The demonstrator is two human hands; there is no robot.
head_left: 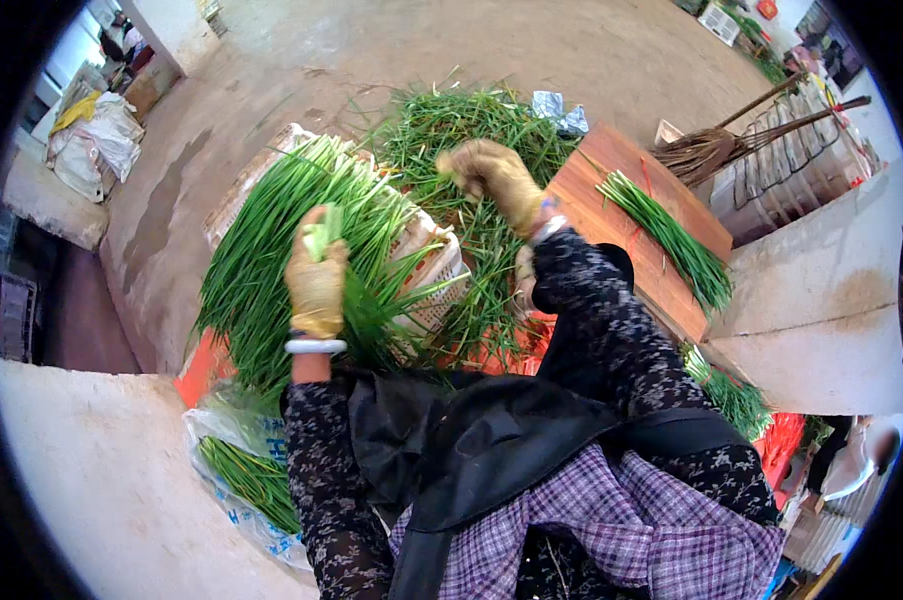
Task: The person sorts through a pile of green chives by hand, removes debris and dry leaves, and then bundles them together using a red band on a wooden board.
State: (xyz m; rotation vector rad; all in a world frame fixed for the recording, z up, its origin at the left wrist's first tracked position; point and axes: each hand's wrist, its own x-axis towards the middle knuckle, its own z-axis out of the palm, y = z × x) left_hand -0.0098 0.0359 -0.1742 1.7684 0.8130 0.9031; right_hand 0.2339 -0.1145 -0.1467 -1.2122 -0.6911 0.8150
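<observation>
My left hand point(317, 285), in a yellowish work glove, is closed around a small bunch of garlic chives point(322, 232), its pale stem ends upward and its green leaves hanging below. Right beside it, a big heap of garlic chives point(282, 215) lies across a white plastic basket point(440, 280), stems toward the right. My right hand point(492, 180), gloved too, hovers over a loose pile of green leaf scraps point(452, 125). Its fingers are curled; whether anything small is between them is hidden.
On the right, a tied bundle of garlic chives point(672, 235) lies on a wooden board point(612, 200). Twig brooms point(712, 150) lean behind it. More chives point(247, 475) rest in a clear plastic bag point(207, 425) at lower left. Low pale walls point(112, 450) stand at both sides.
</observation>
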